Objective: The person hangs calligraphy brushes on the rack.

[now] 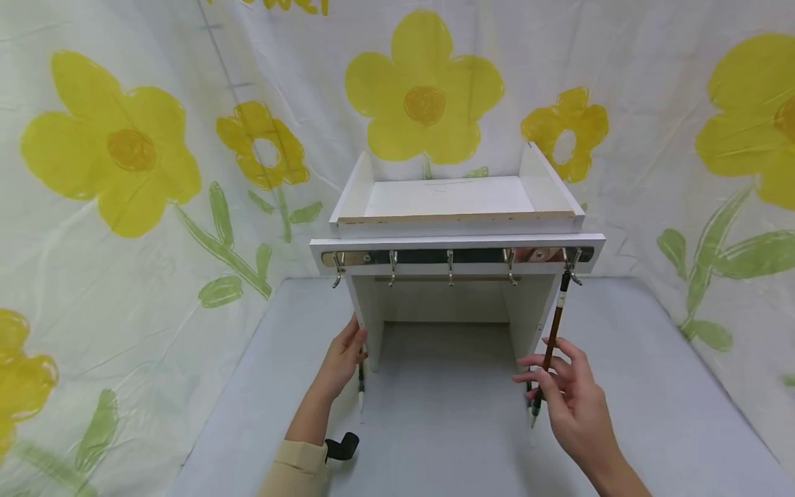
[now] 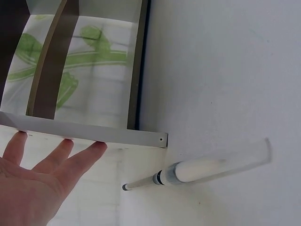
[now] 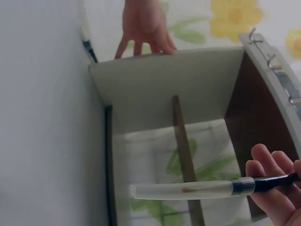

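A white wooden shelf unit (image 1: pixel 447 226) stands on the table with a row of metal hooks along its front rail. From the rightmost hook (image 1: pixel 573 261) hangs a brown-handled brush (image 1: pixel 555 324), dark at both ends, its tip in a clear cap. My right hand (image 1: pixel 574 404) holds this brush low on the handle, fingers curled about it. Over at the left, my left hand (image 1: pixel 340 359) rests straight, spread fingertips against the edge of the side panel (image 2: pixel 84 133). A second capped brush (image 2: pixel 188 172) is beside that panel, partly hidden by the hand in the head view.
A pale grey table (image 1: pixel 447 414) runs under the unit. Behind it hangs a white cloth (image 1: pixel 323 83) painted with yellow flowers. A black wrist mount (image 1: pixel 341 446) sits at the left sleeve. The other hooks (image 1: pixel 450 266) stick out from the rail.
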`<state>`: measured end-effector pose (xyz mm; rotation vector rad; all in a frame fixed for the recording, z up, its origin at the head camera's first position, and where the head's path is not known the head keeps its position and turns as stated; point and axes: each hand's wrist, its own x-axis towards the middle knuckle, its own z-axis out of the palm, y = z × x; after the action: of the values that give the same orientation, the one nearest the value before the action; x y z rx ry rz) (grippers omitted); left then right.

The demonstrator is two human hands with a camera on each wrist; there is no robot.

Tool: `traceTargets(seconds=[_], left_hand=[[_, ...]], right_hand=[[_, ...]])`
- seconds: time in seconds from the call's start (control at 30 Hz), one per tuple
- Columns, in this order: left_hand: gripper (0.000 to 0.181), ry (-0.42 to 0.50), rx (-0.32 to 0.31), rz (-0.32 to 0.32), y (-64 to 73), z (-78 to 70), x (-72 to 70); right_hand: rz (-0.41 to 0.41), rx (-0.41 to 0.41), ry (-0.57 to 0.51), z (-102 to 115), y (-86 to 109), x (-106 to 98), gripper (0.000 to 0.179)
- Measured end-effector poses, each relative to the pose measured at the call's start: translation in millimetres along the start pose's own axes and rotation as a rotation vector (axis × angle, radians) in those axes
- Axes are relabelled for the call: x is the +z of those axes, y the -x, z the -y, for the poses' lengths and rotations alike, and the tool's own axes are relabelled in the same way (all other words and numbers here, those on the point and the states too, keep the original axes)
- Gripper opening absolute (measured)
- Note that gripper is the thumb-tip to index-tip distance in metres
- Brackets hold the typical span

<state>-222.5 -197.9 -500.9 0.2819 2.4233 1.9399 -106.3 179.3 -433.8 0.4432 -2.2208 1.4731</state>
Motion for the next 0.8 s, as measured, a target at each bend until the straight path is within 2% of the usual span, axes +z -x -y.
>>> traceTargets(seconds=[0.27, 0.6, 0.8], left_hand=[[0.061, -0.015, -0.007, -0.008, -1.1, -0.3, 0.0], [0.062, -0.006, -0.024, -0.011, -0.1, -0.9, -0.2], [0.061, -0.004, -0.004, -0.005, -0.2, -0.3, -0.4]], right_hand=[[0.044, 0.005, -0.060, 3.3, -1.8, 7.2, 0.048], [0.117, 0.069, -0.090, 0.3, 6.1, 19.2, 0.047], [0.155, 0.067, -0.134, 0.1, 9.1, 22.3, 0.044]])
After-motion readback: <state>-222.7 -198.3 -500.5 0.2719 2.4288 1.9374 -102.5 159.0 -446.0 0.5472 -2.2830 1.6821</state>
